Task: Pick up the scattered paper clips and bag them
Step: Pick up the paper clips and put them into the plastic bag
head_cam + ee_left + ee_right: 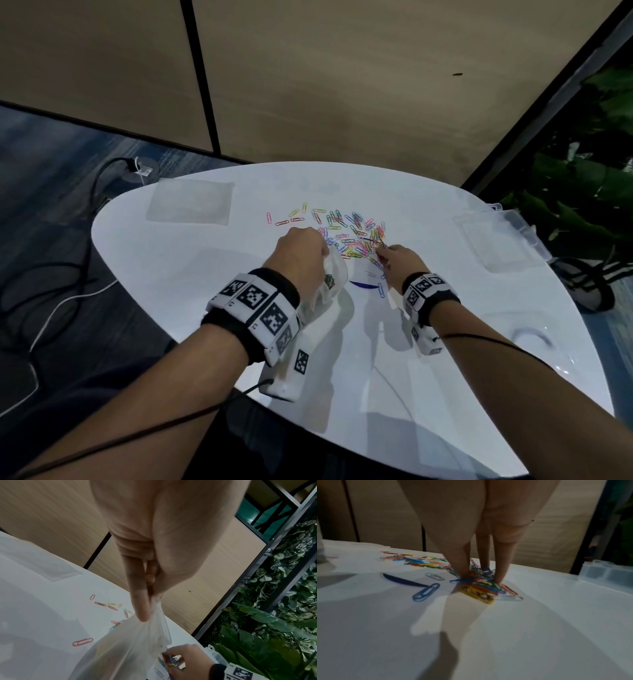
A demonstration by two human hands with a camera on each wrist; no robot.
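Many coloured paper clips (346, 229) lie scattered on the white table (205, 267), just beyond both hands. My left hand (323, 251) pinches the top edge of a clear plastic bag (334, 281), which hangs down to the table. In the left wrist view the left hand (150, 601) grips the bunched rim of the bag (128, 649). My right hand (380, 251) is at the near edge of the pile, right of the bag. Its fingertips (465, 573) close round a small bunch of clips (479, 576) on the table. A blue clip (426, 592) and a yellow clip (477, 595) lie nearer.
A second clear bag (190, 202) lies flat at the table's far left. Clear plastic boxes (513, 236) sit along the right edge. Cables (68, 274) run over the floor on the left, and plants (589, 192) stand on the right. A dark blue curved mark (363, 284) shows between my hands.
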